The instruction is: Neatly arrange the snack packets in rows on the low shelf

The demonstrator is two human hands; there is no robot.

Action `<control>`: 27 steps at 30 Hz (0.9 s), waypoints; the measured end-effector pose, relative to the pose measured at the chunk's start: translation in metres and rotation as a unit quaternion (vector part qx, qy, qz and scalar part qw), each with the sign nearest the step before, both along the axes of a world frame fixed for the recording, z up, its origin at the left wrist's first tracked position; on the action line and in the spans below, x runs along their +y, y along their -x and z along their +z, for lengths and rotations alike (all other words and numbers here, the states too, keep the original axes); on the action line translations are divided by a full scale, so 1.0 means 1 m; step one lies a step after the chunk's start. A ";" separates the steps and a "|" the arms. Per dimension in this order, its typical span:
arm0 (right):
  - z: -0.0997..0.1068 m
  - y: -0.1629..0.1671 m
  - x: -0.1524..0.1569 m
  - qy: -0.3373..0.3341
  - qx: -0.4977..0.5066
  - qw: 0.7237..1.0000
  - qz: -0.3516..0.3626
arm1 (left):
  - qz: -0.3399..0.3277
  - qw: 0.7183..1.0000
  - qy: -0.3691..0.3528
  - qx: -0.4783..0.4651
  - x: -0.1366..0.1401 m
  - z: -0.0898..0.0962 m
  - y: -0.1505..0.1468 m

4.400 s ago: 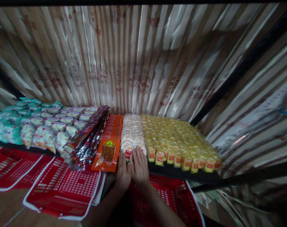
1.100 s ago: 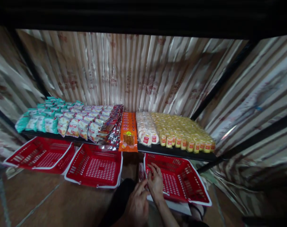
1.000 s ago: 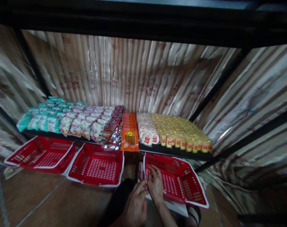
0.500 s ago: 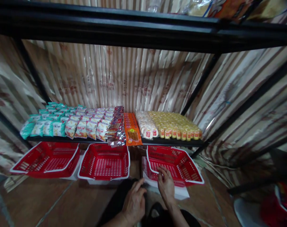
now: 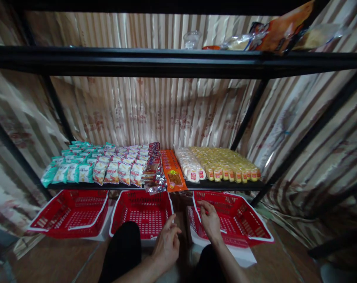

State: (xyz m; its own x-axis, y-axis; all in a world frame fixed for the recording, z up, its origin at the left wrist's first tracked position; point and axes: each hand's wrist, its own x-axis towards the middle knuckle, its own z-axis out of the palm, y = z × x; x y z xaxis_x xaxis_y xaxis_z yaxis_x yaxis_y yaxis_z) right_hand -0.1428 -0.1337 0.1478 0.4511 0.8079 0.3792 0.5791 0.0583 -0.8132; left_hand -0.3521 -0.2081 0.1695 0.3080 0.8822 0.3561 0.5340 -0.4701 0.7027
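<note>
My left hand (image 5: 167, 242) is above the floor near the right front corner of the middle red basket (image 5: 140, 226), empty, with its fingers stretched forward. Over the left rim of the right red basket (image 5: 237, 220) is my right hand (image 5: 210, 221), fingers loosely bent and apart, holding nothing; whether it touches the rim I cannot tell. On the low shelf above the baskets lie teal snack packets (image 5: 84, 173), striped white snack packets (image 5: 112, 173), dark red packets (image 5: 152, 167), an orange packet (image 5: 174, 173), white wrapped rolls (image 5: 190, 167) and yellow wrapped cakes (image 5: 225, 165).
A third red basket (image 5: 45, 220) stands at the left. Black posts (image 5: 251, 110) and an upper shelf (image 5: 131, 59) frame the space. A clear plastic cup (image 5: 192, 39) and an orange bag (image 5: 284, 31) sit up there. Striped curtain (image 5: 131, 110) hangs behind; my knee (image 5: 123, 243) is close by.
My view has tilted up, so more of the upper shelf shows. Both hands have moved slightly forward towards the baskets. My knees have come apart; the packets stay where they were.
</note>
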 end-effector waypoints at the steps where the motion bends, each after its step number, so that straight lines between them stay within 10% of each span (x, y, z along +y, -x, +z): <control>1: 0.002 0.004 0.006 0.003 0.005 1.000 0.002 | 0.004 1.000 0.003 -0.005 0.004 -0.001 0.004; 14: 0.043 0.082 0.107 0.007 -0.069 0.992 0.103 | 0.101 0.995 -0.017 -0.006 0.066 0.009 0.103; 27: 0.030 0.057 0.200 0.056 -0.149 0.976 0.147 | 0.022 1.000 -0.007 -0.006 0.124 -0.009 -0.008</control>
